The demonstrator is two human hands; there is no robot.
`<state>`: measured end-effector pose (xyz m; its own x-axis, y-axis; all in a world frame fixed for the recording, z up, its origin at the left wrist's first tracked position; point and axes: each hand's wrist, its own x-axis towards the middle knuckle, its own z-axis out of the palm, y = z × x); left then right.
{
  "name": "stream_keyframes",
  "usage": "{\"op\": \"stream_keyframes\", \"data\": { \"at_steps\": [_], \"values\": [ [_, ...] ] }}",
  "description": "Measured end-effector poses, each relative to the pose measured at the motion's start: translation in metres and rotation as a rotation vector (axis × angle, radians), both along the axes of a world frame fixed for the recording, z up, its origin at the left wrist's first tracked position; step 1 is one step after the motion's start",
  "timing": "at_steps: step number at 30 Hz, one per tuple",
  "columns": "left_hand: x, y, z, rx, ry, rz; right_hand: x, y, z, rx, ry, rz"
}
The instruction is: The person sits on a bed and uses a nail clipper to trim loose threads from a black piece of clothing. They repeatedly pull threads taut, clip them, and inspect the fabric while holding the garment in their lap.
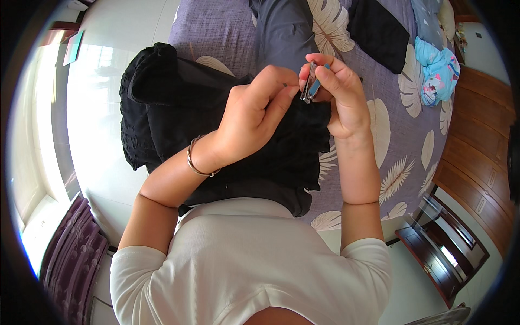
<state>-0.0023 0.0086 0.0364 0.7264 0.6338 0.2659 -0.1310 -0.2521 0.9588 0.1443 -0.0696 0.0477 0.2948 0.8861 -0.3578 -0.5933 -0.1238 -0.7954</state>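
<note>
My right hand [343, 91] is closed around a nail clipper [310, 85] of shiny metal with a blue part, its lower end pointing down. Just left of it, my left hand [258, 109] pinches thumb and forefinger together near the clipper; whether something thin is between the fingertips, I cannot tell. A twisted metal bangle circles the left wrist. Beneath both hands, a black fabric garment [178, 122] with a frayed, ruffled edge lies across my lap. One edge of it hangs just below the clipper.
I am at a bed with a purple leaf-patterned sheet [219, 24]. Folded black cloth [378, 36] and a crumpled light-blue printed cloth [436, 73] lie on it to the right. Wooden cabinetry [479, 150] stands beyond, with a purple curtain [73, 252] at lower left.
</note>
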Motion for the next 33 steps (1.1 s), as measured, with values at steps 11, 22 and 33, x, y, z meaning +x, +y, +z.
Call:
{"op": "stream_keyframes", "data": {
  "at_steps": [11,22,33],
  "values": [
    [0.001,-0.001,-0.004,-0.04,-0.008,0.028,0.005,-0.002,0.01,0.046,-0.071,-0.012],
    [0.0,0.0,0.0,-0.032,0.006,0.005,0.003,0.001,0.014,0.04,-0.111,0.095],
    [-0.001,0.0,0.0,-0.034,0.016,-0.007,0.002,0.002,0.012,0.053,-0.084,0.095]
  ]
}}
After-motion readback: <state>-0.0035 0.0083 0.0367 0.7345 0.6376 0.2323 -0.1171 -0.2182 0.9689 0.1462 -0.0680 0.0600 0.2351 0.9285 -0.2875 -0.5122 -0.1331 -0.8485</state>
